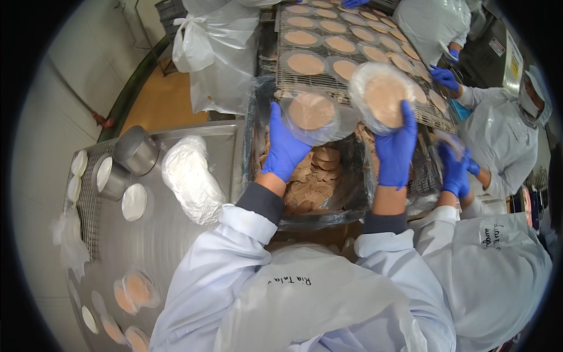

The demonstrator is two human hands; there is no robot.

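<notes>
- Steel surface (pixel 158 234) fills the lower left. It is wide and shiny, and it carries white round discs, two metal pots (pixel 126 161) and a lumpy white plastic bag (pixel 190 176).
- Wire belt (pixel 328 64) runs up the middle top. It is full of flat brown round patties in rows.
- Dark bin (pixel 352 193) lined with plastic sits just below the near end of the belt. Loose brown patties (pixel 314 176) lie piled inside it.
- Both arms wear white sleeves and reach up from the bottom edge, over the bin, toward the near end of the belt.
- Left hand (pixel 284 146) is in a blue glove. Its fingers point up and curl around the lower left edge of a wrapped patty (pixel 311 111), so it is holding it. This patty sits in clear plastic right above the hand, at the belt's near edge.
- Right hand (pixel 396 146) is in a blue glove too. Its fingers stretch up the right side of a second wrapped patty (pixel 384 97) and grip it. This one is tilted up, just left of the fingers, over the belt.
- Another person's blue gloved hands (pixel 454 167) work just to the right of the right hand.
- More wrapped patties (pixel 132 290) lie on the surface at the lower left, well apart from both hands.
</notes>
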